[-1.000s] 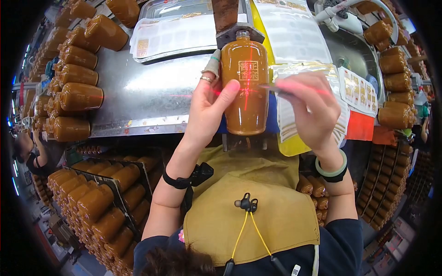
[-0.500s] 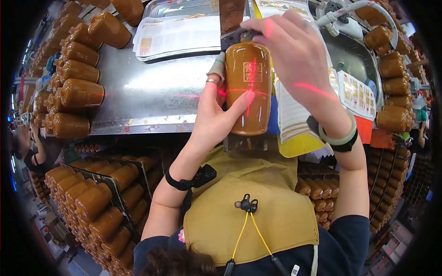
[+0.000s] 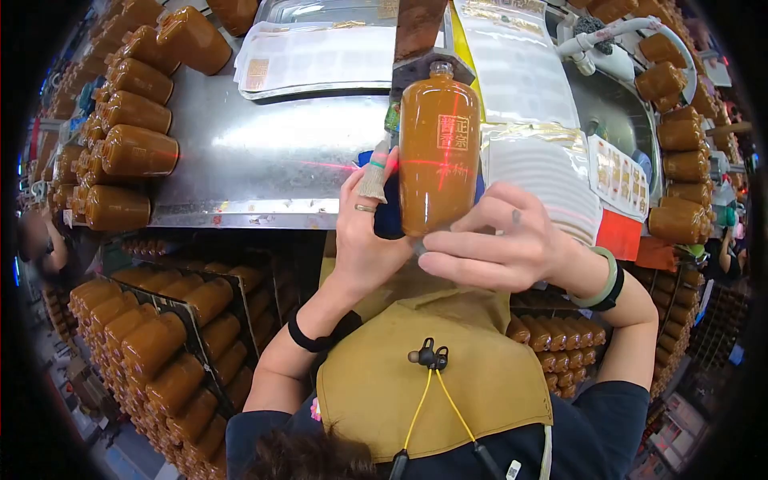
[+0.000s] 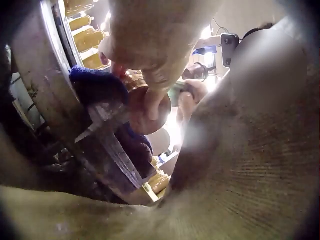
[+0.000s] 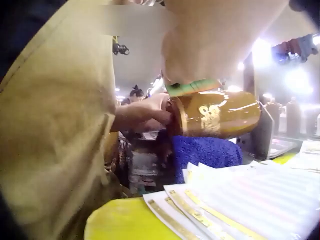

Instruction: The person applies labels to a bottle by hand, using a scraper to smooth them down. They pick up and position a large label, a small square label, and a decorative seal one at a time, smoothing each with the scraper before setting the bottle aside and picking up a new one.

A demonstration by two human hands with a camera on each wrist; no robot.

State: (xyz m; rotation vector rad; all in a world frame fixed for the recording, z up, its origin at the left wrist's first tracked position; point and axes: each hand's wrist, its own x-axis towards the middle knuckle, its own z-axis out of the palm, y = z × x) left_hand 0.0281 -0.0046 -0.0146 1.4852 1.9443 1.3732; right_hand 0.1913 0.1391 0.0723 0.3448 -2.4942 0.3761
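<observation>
A glossy brown bottle point(image 3: 426, 188) with gold square characters lies on a blue cloth point(image 5: 207, 151), its neck at a dark metal stop point(image 3: 410, 74). My left hand point(image 3: 364, 228) is at the bottle's lower left, a pale cover on one finger; in the left wrist view its thumb point(image 4: 153, 102) touches the round base. Beside the base, my right hand point(image 3: 500, 240) has its fingers half curled; a small dark tip between them looks like the thin tool, mostly hidden. Red light lines cross the bottle.
White sheets with gold strips point(image 3: 532, 164) overlap right of the bottle, near a label sheet point(image 3: 618, 178). Another white stack point(image 3: 320, 60) is on the metal tray point(image 3: 264, 152). Brown bottles point(image 3: 140, 150) line both sides; racks of bottles stand below. A white hose point(image 3: 620, 30) arches upper right.
My right hand has moved from the bottle's neck down to its base. My left thumb has left the front face for the base end. The bottle's gold characters have shifted towards its right side.
</observation>
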